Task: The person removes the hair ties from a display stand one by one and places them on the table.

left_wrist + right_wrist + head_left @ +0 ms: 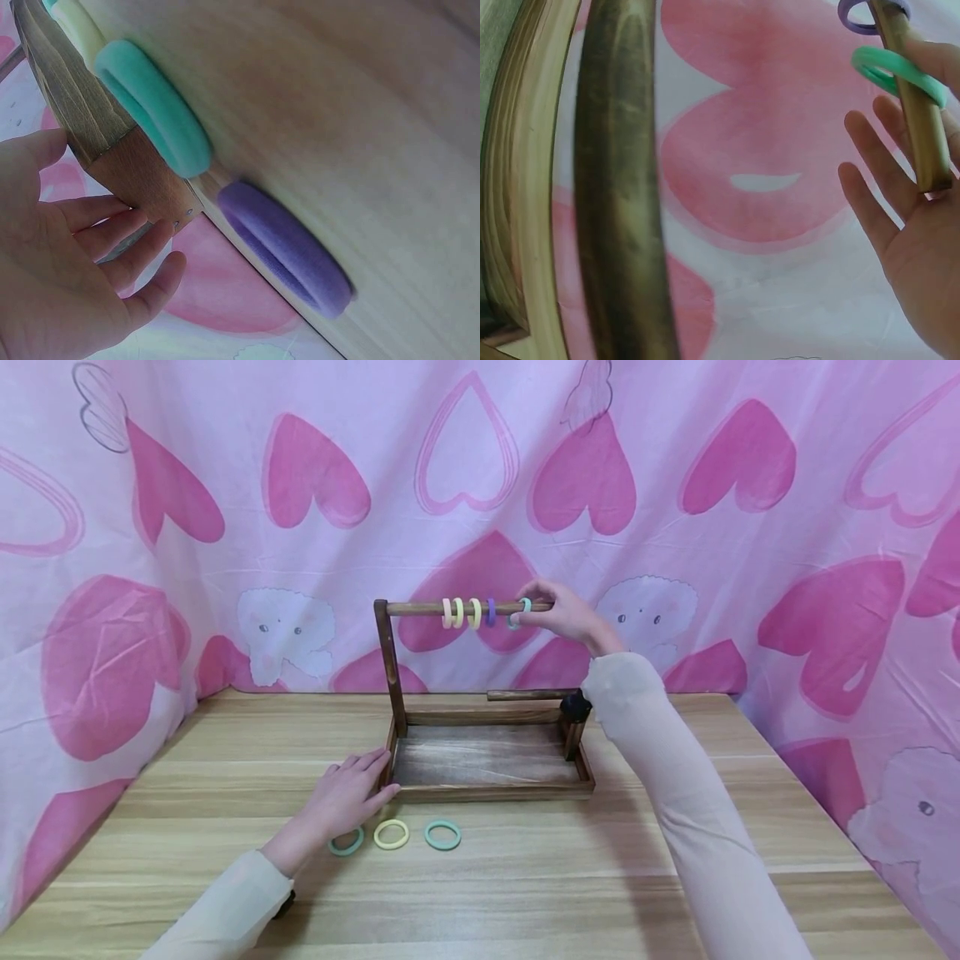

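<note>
A wooden rack [390, 668] stands on a tray [487, 793]. Its top rod [420, 607] carries a peach ring [447, 612], a yellow ring [474, 612] and a purple ring [491, 612]. My right hand [558, 614] is at the rod's free end and pinches a teal ring [517, 613] threaded on it. In the right wrist view the teal ring [877, 67] sits on the rod [915, 127] against that hand [911, 112], whose other fingers are straight. My left hand [352, 789] lies flat on the table, touching the tray's front left corner [82, 105].
Three loose rings lie in front of the tray: green [347, 842], yellow [392, 834] and teal [442, 835]. The left wrist view shows a teal ring [154, 120] and a purple ring [285, 247] on the tabletop. A pink heart-print cloth [150, 610] walls the table.
</note>
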`<move>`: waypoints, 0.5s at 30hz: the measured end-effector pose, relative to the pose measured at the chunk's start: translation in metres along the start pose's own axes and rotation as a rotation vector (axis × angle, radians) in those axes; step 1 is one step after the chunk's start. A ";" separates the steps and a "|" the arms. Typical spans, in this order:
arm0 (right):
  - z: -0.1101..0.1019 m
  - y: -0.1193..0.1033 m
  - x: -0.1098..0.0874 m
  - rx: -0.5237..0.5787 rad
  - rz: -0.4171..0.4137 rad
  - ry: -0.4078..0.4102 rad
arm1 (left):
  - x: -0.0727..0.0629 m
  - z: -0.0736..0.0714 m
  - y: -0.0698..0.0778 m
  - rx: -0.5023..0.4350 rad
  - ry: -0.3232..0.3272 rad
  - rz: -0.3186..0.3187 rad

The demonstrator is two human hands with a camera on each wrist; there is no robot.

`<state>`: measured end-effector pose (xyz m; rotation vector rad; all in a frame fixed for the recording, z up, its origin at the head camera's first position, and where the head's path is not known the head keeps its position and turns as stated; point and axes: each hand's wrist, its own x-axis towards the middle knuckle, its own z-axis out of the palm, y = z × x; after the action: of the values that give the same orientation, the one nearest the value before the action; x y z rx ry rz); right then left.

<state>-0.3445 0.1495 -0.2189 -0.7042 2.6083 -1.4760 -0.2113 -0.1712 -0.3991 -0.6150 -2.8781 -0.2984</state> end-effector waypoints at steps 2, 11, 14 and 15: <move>0.001 -0.001 -0.003 0.033 -0.010 0.028 | 0.000 0.000 0.000 0.000 0.002 0.000; 0.006 0.029 0.014 0.308 -0.044 0.070 | -0.001 0.002 0.001 -0.003 0.026 0.009; 0.008 0.034 0.017 0.433 -0.065 0.068 | -0.001 0.001 0.001 -0.001 0.023 0.008; 0.008 0.034 0.017 0.478 -0.069 0.066 | -0.001 0.001 0.001 -0.001 0.021 0.007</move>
<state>-0.3696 0.1508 -0.2490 -0.6976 2.1492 -2.0641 -0.2105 -0.1706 -0.4005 -0.6186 -2.8549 -0.3042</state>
